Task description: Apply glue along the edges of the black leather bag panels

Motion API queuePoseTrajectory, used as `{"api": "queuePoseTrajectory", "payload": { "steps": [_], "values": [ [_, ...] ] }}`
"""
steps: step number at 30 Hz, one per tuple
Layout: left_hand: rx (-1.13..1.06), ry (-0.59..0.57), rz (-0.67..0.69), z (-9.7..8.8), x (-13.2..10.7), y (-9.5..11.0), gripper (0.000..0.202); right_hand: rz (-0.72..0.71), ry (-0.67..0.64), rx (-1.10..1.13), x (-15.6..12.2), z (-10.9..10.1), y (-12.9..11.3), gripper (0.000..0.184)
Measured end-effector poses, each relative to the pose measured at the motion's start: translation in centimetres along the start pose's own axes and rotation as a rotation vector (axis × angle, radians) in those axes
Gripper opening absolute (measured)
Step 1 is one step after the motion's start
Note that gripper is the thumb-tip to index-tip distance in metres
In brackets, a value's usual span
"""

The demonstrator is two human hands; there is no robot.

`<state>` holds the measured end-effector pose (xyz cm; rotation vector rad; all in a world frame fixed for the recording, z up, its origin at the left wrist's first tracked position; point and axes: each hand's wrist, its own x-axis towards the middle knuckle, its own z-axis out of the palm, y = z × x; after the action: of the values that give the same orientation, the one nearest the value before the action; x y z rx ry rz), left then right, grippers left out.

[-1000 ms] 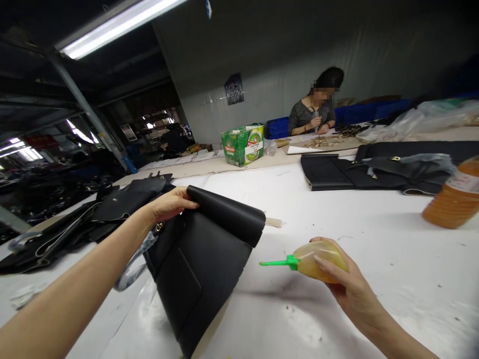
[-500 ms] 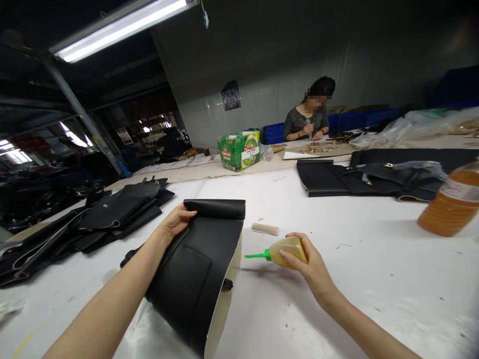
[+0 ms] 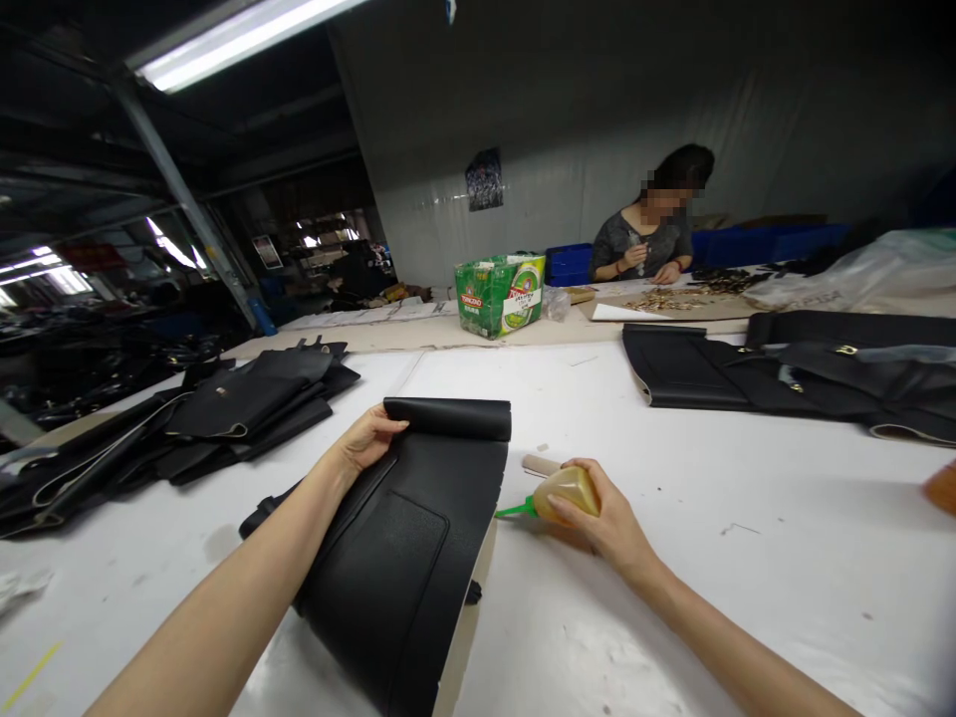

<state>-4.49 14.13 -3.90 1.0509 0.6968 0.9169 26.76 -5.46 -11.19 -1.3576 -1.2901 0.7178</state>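
Note:
A black leather panel [image 3: 403, 538] with a stitched pocket outline and pale backing lies bent over the white table, its far end rolled. My left hand [image 3: 371, 436] is closed on the panel's upper left edge, thumb on top by the roll. In my right hand [image 3: 608, 516] is a soft squeeze bottle [image 3: 572, 491] of yellowish liquid, its green nozzle pointing left. The nozzle tip is at the panel's right edge; whether it touches I cannot tell. A small beige strip [image 3: 539, 465] lies just behind the bottle, partly hidden by it.
Stacked black leather pieces [image 3: 246, 398] lie at left, more black pieces [image 3: 694, 373] at right. A green cardboard box [image 3: 489, 299] stands at the back. Across the table sits a co-worker [image 3: 646, 239] near small metal parts. An orange-brown container [image 3: 941, 488] shows at the right edge.
The bottle's nozzle has come from a gap to the panel's right edge. My left hand keeps its hold on the panel. The view has shifted, and the orange-brown container is mostly out of frame.

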Motion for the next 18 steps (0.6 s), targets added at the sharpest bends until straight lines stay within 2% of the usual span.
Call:
{"api": "queuePoseTrajectory", "payload": {
  "steps": [5, 18],
  "values": [
    [-0.012, 0.01, 0.016, -0.6, -0.3, 0.0, 0.031, 0.016, -0.009, -0.031, 0.3, 0.2, 0.2, 0.044],
    [-0.023, 0.011, 0.041, -0.4, -1.1, 0.4, 0.034, 0.024, -0.026, -0.065, 0.3, 0.7, -0.4, 0.041]
  ]
}}
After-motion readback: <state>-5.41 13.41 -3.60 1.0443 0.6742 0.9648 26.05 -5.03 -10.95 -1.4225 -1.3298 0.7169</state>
